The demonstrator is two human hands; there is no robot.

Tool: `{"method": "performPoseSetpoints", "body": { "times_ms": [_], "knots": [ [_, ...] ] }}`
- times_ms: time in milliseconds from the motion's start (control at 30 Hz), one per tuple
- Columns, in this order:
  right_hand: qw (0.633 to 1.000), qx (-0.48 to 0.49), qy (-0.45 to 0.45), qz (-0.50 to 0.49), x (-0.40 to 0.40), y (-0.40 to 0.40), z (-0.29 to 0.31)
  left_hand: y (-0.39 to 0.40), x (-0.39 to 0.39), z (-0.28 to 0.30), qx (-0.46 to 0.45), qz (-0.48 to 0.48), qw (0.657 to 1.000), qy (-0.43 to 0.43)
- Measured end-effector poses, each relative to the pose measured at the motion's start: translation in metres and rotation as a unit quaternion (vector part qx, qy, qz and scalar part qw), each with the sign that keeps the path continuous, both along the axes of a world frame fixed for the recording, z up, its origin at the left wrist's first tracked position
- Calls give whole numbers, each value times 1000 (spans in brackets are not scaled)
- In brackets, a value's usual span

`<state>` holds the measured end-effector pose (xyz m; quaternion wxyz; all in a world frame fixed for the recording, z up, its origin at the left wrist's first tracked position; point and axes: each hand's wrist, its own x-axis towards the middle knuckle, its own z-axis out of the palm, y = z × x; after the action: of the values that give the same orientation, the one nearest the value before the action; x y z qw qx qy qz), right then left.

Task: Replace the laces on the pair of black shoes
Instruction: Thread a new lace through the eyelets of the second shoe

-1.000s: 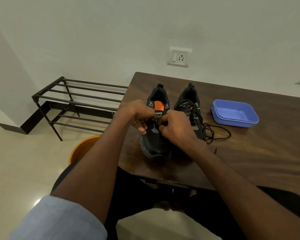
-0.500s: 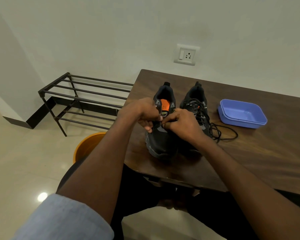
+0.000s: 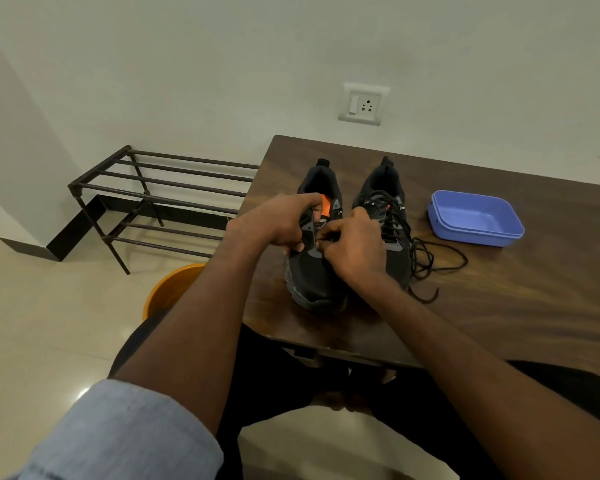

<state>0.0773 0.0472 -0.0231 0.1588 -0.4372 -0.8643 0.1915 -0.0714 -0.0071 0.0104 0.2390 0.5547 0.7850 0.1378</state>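
Note:
Two black shoes stand side by side on the dark wooden table, toes toward me. The left shoe has an orange insole and no lace showing on its upper. My left hand grips that shoe's left eyelet flap. My right hand pinches at the eyelets on its right side; what its fingertips hold is too small to tell. The right shoe carries a loose black lace whose ends trail onto the table.
A blue plastic box sits on the table to the right of the shoes. A dark metal shoe rack stands on the floor at the left, by the wall. An orange bucket is below the table's left edge.
Both hands stay at the left shoe's eyelets with only small finger shifts. The camera view has shifted slightly.

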Motion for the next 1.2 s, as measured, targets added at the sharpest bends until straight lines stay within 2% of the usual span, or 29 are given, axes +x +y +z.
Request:
{"method": "performPoseSetpoints", "body": {
  "times_ms": [67,233,300,567,833,900,1033,1200],
  "knots": [
    [1000,-7,4,-9,-1,1,1,0,-3,-2,7,2,1000,-15],
    [990,-136,31,2,-4,12,4,1,-3,-3,22,0,999,-23],
    [989,-147,18,16,-5,13,6,0,-4,-3,24,2,999,-30],
    [999,-38,-12,0,-4,-1,2,2,-3,-5,29,7,998,-46],
    [993,-115,-21,33,-7,7,2,2,0,-7,28,19,998,-49],
    [993,-96,-44,54,-6,10,1,2,0,-7,28,19,998,-50],
    [990,-1,-107,87,-4,6,2,1,-1,-7,26,13,998,-52],
    [988,-37,-119,87,-4,6,6,2,-1,-7,20,13,999,-42]
  ]
}}
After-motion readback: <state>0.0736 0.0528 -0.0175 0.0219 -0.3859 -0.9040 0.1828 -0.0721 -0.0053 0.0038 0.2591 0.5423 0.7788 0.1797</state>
